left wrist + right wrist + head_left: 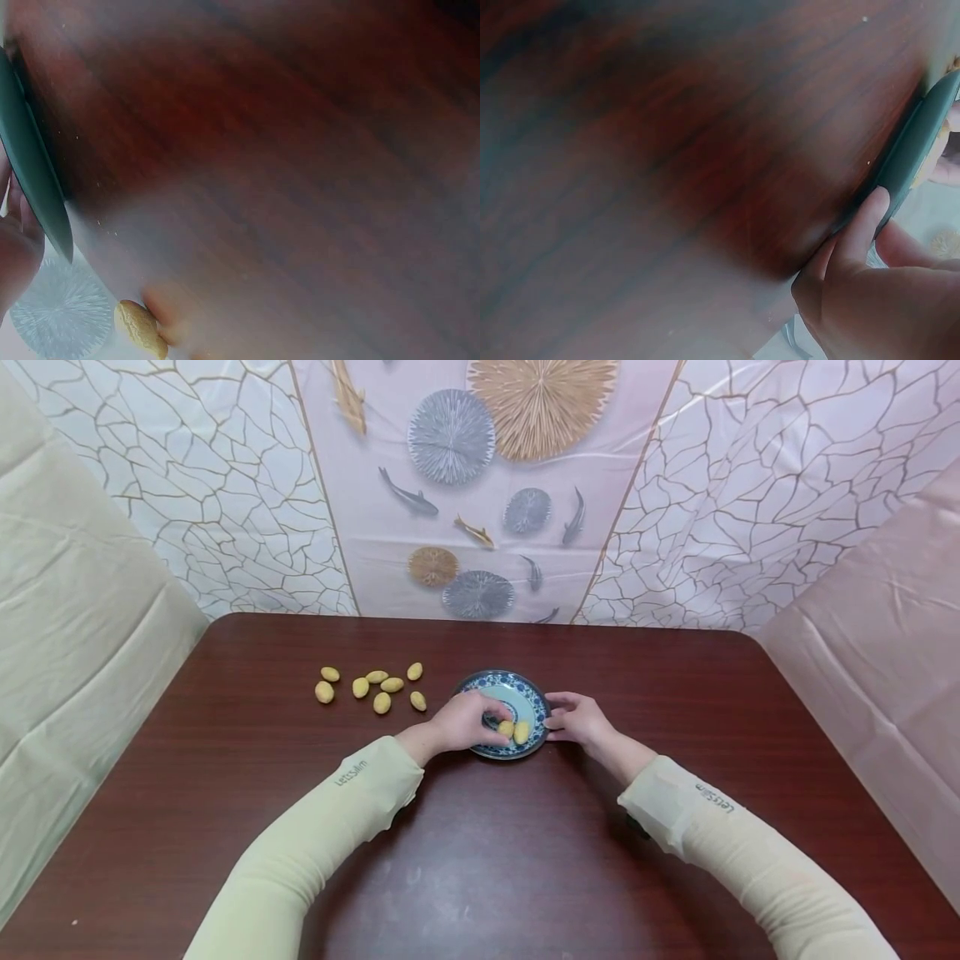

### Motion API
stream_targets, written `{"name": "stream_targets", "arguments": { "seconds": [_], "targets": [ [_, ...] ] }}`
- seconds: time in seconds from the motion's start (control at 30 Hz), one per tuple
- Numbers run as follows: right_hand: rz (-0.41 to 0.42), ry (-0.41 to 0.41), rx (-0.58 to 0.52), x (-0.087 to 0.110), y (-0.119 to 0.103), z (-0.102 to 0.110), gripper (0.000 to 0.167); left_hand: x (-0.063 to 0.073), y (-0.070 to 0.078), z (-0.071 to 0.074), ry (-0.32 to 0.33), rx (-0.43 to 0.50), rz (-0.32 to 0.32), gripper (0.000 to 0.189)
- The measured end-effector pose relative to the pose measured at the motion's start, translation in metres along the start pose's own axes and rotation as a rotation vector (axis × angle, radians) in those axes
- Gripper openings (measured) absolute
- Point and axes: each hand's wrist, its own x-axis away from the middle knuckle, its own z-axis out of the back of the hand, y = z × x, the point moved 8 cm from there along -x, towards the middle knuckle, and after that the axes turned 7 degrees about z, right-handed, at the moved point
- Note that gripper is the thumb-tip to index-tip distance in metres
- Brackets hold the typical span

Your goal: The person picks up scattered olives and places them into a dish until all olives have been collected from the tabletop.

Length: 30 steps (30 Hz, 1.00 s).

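A round plate (pixel 487 681) with a blue floral rim and pale blue middle sits on the table, right of centre. My left hand (pixel 472 720) reaches over its left side, thumb and fingers pinching a small yellow oval piece (pixel 506 728). Beside it on the plate lies another yellow oval piece (pixel 522 732). Along the plate's right rim rest the fingertips of my right hand (pixel 581 720); the right wrist view has that hand (pixel 874 277) with fingers fairly straight against the plate's dark outer side (pixel 907 161). The left wrist view catches the plate's edge (pixel 34 165) and one wrinkled yellow piece (pixel 140 328).
Several more yellow oval pieces (pixel 382 702) lie scattered on the dark red-brown table (pixel 465 852), left of the plate. Behind the table's far edge hangs a patterned cloth (pixel 480 493). Pale fabric walls (pixel 67 610) stand on both sides.
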Motion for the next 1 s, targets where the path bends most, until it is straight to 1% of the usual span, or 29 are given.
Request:
{"name": "stream_targets", "arguments": {
  "seconds": [0.13,0.3,0.4,0.5,0.63,0.73,0.8,0.87,1.0],
  "targets": [
    [0.005,-0.003,-0.007,0.0,0.0,-0.001,0.057,0.001,-0.001,0.0,0.007,-0.044,0.035,0.034],
    [0.009,-0.003,0.0,0.0,0.0,0.0,0.057,0.001,-0.002,0.002,-0.002,-0.037,0.062,0.038],
    [0.008,-0.003,0.006,0.0,0.0,-0.001,0.057,0.003,-0.005,0.009,0.015,-0.008,0.07,0.042],
    [0.003,-0.001,0.008,-0.001,0.001,-0.001,0.057,0.006,-0.011,0.022,0.059,0.058,0.082,0.043],
    [0.0,-0.002,0.008,0.0,0.001,0.0,0.058,0.012,-0.023,0.044,0.122,0.218,0.117,0.042],
    [-0.003,-0.001,0.012,0.0,0.0,0.0,0.057,0.019,-0.035,0.06,0.173,0.296,0.148,0.043],
    [-0.005,0.001,0.014,0.0,0.001,0.0,0.057,0.025,-0.045,0.07,0.202,0.317,0.178,0.044],
    [-0.006,0.0,0.017,0.0,0.001,0.0,0.057,0.031,-0.055,0.078,0.225,0.317,0.203,0.045],
    [-0.004,-0.003,0.008,0.0,0.0,0.0,0.057,0.045,-0.074,0.089,0.241,0.316,0.246,0.047]
  ]
}}
